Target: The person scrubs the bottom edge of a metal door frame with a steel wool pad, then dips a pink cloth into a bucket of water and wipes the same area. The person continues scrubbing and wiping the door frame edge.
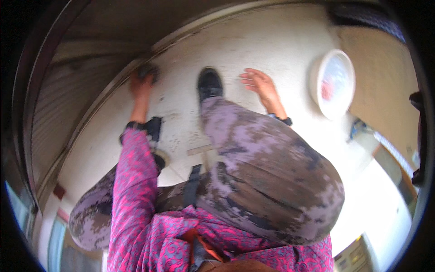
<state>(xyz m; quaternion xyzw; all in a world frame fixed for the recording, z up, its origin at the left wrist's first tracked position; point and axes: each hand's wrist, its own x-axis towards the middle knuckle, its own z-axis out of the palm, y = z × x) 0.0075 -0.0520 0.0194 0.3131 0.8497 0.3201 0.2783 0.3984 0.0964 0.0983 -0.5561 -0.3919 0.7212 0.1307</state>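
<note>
My left hand [141, 86] is on a dark, rounded object [149, 72] at the floor, close against the base of the corrugated panel. Motion blurs that object, so its kind is unclear; it may be a pad or a cloth. To the right of my black shoe [210, 83], my right hand [261, 85] hovers over the pale floor with nothing in it, fingers spread a little. Both wrists wear dark bands.
A white plastic basin [334, 85] with something red and bluish inside stands on the right. Dark specks and smears mark the floor [180, 44]. A ribbed dark panel [78, 88] rises along the left. Tan cardboard or board [377, 71] lies beyond the basin.
</note>
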